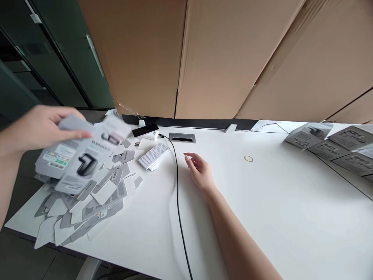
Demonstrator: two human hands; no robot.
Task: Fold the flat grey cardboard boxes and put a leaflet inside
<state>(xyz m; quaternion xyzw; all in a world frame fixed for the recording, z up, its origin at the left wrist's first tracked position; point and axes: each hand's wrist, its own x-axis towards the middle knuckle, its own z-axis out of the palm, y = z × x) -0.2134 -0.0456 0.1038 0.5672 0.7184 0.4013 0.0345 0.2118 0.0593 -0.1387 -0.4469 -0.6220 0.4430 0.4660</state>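
Note:
Over the left part of the table, my left hand (55, 124) is closed on a flat printed carton (87, 159) with a picture of earbuds in a case. The carton is partly blurred and tilted above a loose heap of flattened cartons (105, 192). Fingers half curled and thumb a little apart, my right hand (199, 169) rests near the middle of the table with nothing in it. To its left runs a black cable (178, 202), not touched by the hand. Beyond the cable lies a small stack of folded printed leaflets (154, 155).
A black phone (145, 130) and a white plugged-in device (153, 135) lie behind the leaflets. A rubber band (248, 158) is on the white table (262, 217). Grey printed boxes (326, 149) stand at right. Large brown cardboard boxes (215, 58) wall the back edge.

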